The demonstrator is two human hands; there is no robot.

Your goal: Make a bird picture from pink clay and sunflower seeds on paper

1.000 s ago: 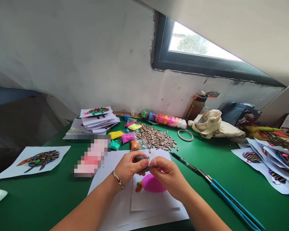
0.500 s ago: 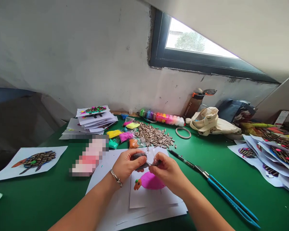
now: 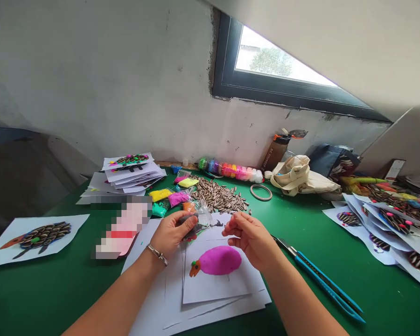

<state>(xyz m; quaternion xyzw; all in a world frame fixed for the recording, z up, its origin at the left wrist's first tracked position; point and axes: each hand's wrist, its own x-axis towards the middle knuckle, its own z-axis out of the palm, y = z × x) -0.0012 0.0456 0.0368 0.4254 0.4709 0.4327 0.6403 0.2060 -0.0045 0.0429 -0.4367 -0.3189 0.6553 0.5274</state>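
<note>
My left hand (image 3: 177, 229) is closed around a small clear bag of dark modelling clay (image 3: 192, 224), its plastic mouth pointing right. A thin dark strand of clay (image 3: 216, 224) sticks out of the bag toward my right hand (image 3: 247, 235). My right fingers are curled together just right of the strand, apart from the bag; whatever lies between the fingertips is too small to make out. Below both hands lies a white sheet (image 3: 213, 291) with a bird on it: a flat magenta clay body (image 3: 220, 260) and an orange head (image 3: 195, 268) with a green spot.
Bags of coloured clay (image 3: 160, 195) and a heap of sunflower seeds (image 3: 219, 195) lie beyond my hands. Blue-handled tweezers (image 3: 327, 284) rest at right. Seed-covered pictures (image 3: 49, 235) lie at left, with stacks (image 3: 388, 228) at right. A tape ring (image 3: 261, 192) and bottle (image 3: 276, 151) stand farther back.
My right hand has drawn away from the bag to the right, and a dark strand now shows at its mouth. My left hand keeps hold of the bag. The view has shifted slightly.
</note>
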